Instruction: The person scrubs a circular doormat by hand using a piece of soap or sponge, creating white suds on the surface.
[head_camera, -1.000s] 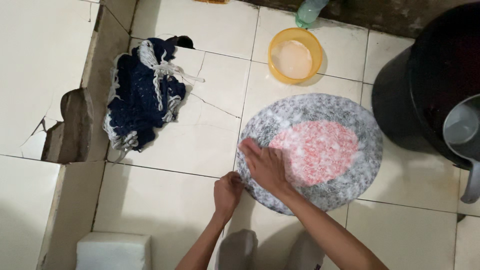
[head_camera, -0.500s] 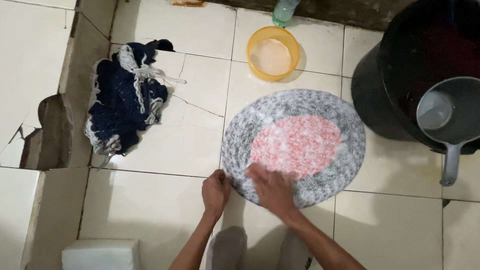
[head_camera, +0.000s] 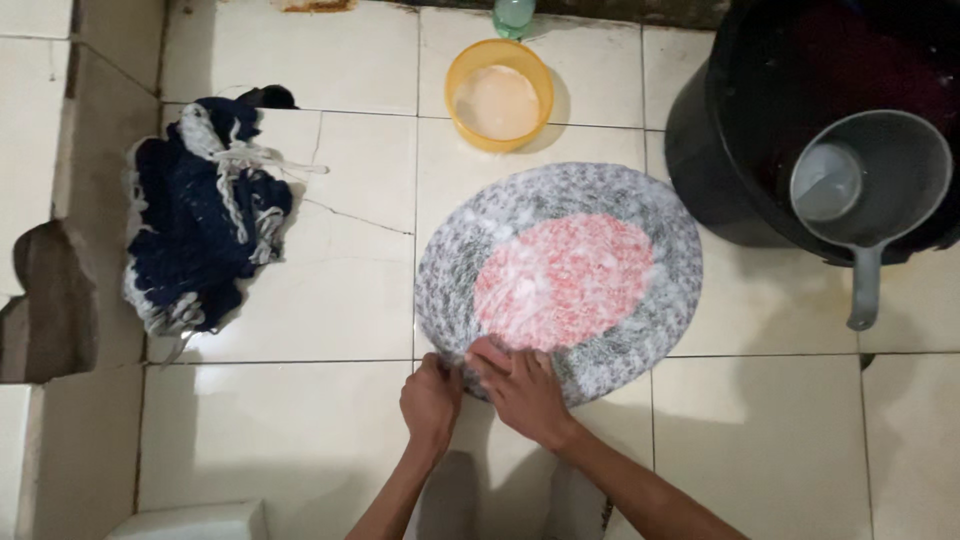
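Far to the left of both hands, a crumpled navy and white knitted cloth (head_camera: 205, 215) lies on the tiled floor (head_camera: 300, 420), well apart from them. The left hand (head_camera: 430, 400) is clenched, pinching the near edge of the round mat (head_camera: 640, 300). Just beside it, touching, the right hand (head_camera: 525, 392) lies flat with fingers extended, pressed palm-down on the same near edge; it grips nothing. The mat, grey at the rim and pink in the middle, is covered with white suds and spreads away from both hands. Beyond the mat, a yellow bowl (head_camera: 498, 97) holds pale liquid. To the far right of the hands stands a black tub (head_camera: 720, 160); a grey dipper (head_camera: 868, 190) rests in it, handle over the rim.
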